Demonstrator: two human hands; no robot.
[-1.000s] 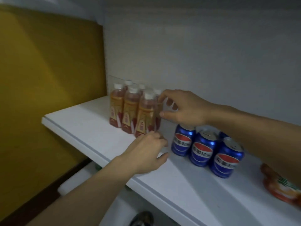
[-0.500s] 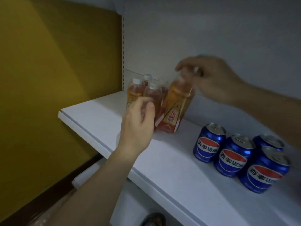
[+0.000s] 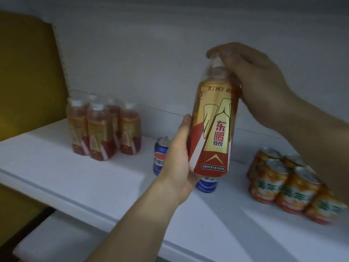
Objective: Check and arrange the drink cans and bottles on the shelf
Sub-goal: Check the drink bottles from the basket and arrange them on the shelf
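Note:
A gold-and-red drink bottle (image 3: 213, 129) with a white cap is held up above the white shelf (image 3: 75, 178), label facing me. My left hand (image 3: 177, 163) grips its lower body from the left. My right hand (image 3: 253, 78) grips its neck and cap from above and the right. Several matching bottles (image 3: 102, 129) stand grouped at the back left of the shelf. Blue cola cans (image 3: 160, 156) stand behind my left hand, mostly hidden. Several orange cans (image 3: 290, 188) cluster at the right.
A yellow wall panel (image 3: 28, 76) borders the shelf on the left. The white back wall (image 3: 151, 63) rises behind the drinks. A lower white surface (image 3: 62, 237) shows under the shelf's front edge.
The bottle was lifted out of the group by my right hand and raised toward me; my left hand came off the group and took its lower body. The view shifted right, showing the orange cans.

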